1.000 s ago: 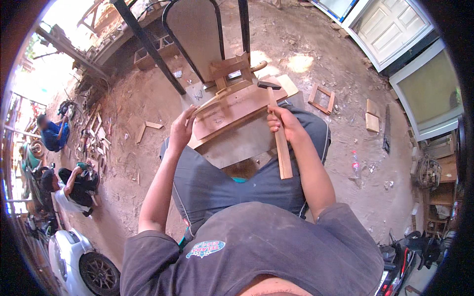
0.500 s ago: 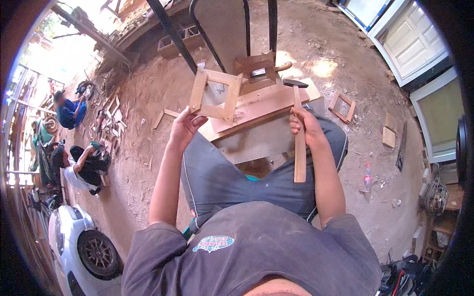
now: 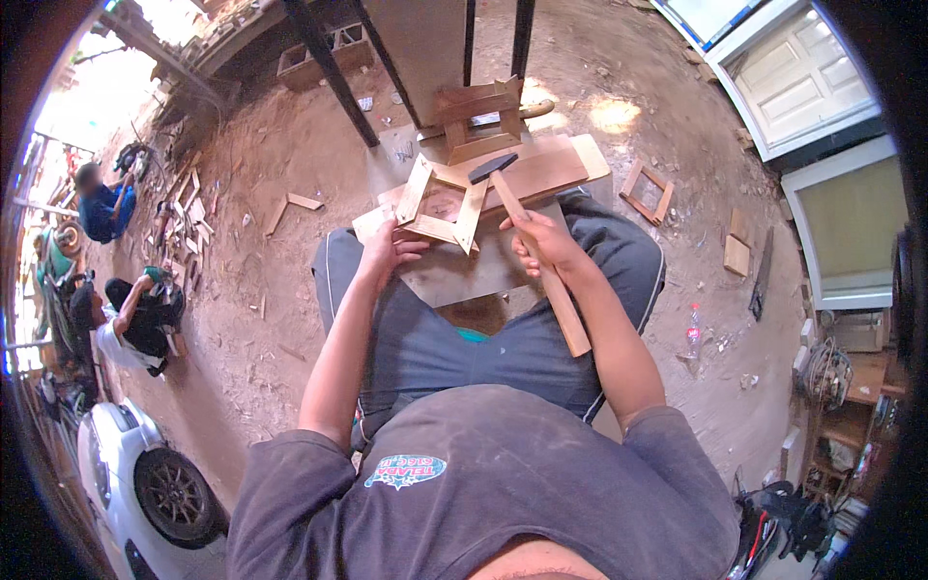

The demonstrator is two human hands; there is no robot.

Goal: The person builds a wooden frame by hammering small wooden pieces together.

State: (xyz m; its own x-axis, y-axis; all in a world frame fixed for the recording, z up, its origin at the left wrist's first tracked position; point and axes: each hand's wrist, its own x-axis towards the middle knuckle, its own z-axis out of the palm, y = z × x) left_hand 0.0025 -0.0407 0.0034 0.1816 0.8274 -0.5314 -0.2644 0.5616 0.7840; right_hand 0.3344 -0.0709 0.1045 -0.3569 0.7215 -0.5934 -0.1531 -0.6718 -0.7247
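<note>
My right hand (image 3: 541,246) is wrapped around the wooden handle of a hammer (image 3: 549,271), whose dark head points away from me, close to a small wooden frame (image 3: 432,227). The frame is four-sided with pale strips, and it sits tilted on flat boards (image 3: 551,169) laid across the low bench in front of me. At its lower left corner, my left hand (image 3: 389,249) grips the edge with the thumb, other fingers bent below. Behind stand stacked reddish-brown wooden frames (image 3: 477,111).
Another wooden frame (image 3: 647,192) lies on the dirt floor at right, near wood blocks (image 3: 738,242), a hand saw (image 3: 762,275) and a plastic bottle (image 3: 693,332). Two people sit at left beside scattered wood offcuts (image 3: 193,208). A white car (image 3: 121,454) is parked lower left.
The small frame has been lowered from a raised position onto the boards and turned. My right hand has moved inward, tilting the hammer so its head is close to the frame.
</note>
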